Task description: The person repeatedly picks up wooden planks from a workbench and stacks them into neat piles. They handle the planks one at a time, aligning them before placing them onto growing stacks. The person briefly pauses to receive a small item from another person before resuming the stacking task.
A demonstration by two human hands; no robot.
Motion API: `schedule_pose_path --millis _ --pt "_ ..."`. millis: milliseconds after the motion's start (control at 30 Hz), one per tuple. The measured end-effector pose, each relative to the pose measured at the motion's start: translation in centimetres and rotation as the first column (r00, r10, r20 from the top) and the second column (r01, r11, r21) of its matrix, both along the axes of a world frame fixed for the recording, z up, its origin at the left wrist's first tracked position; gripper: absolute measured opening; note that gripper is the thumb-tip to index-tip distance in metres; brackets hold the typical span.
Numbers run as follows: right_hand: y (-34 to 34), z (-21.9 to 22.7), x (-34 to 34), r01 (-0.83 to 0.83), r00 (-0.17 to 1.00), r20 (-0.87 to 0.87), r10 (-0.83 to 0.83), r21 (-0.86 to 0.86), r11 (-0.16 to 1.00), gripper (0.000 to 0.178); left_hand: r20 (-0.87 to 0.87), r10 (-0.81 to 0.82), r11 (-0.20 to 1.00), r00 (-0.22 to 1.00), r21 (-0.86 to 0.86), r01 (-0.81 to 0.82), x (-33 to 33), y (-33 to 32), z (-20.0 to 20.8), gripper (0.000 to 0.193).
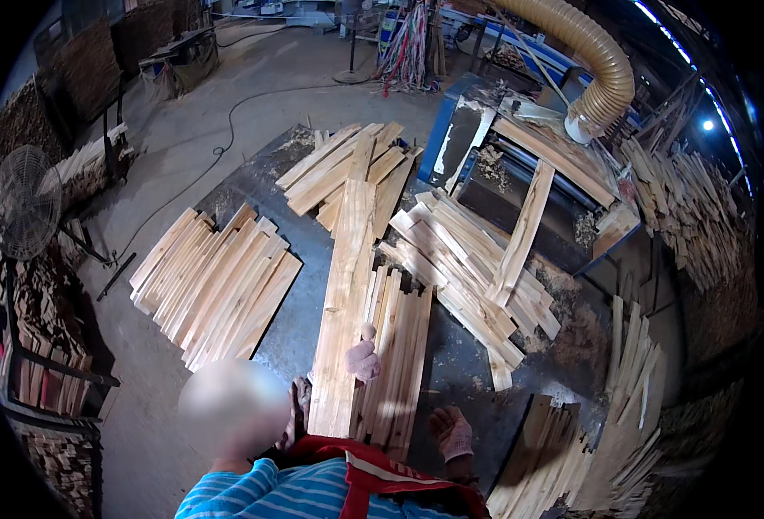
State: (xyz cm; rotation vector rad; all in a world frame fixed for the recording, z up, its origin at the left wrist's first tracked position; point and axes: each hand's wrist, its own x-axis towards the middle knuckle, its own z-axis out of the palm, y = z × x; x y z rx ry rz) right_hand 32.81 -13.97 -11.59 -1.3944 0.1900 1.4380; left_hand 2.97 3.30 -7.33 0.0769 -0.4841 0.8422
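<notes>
A long pale board [340, 298] runs away from my body over the stacks. My left hand [362, 358], in a light pinkish glove, is closed on the board, its fingers wrapped over the right edge. The arm behind that hand is hidden. My right hand [451, 432], gloved and partly in shadow, is apart from the board with loosely bent fingers and nothing visible in it. It is nearest a stack of narrow boards [408, 346]. A dark hand [297, 411] shows beside the board's left edge; whose it is I cannot tell.
A person [235, 484] in a blue striped top is close at the lower left. More board piles lie left [217, 285], far [338, 169] and right [464, 259]. A blue machine [520, 173] with a ribbed hose [607, 60] stands at the far right. A fan [25, 203] is leftmost.
</notes>
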Motion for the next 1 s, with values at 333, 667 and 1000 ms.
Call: schedule_pose_path --millis 333,667,1000 --pt "8.2 2.3 0.2 -0.054 0.992 -0.090 0.087 0.317 0.947 0.018 -0.596 0.094 0.936 0.797 -0.219 -0.274 -0.3 1.6 12.4 0.074" --pt "28.7 10.5 8.9 -0.219 0.264 0.961 -0.076 0.136 0.966 0.088 -0.953 0.116 0.850 0.281 -0.051 -0.524 -10.8 3.9 2.5 0.070" --pt "34.6 7.0 8.7 -0.186 -0.039 0.911 0.412 -0.411 0.892 0.111 -0.832 0.173 0.940 -0.527 0.299 -0.164 -12.8 -0.6 -11.1 0.044"
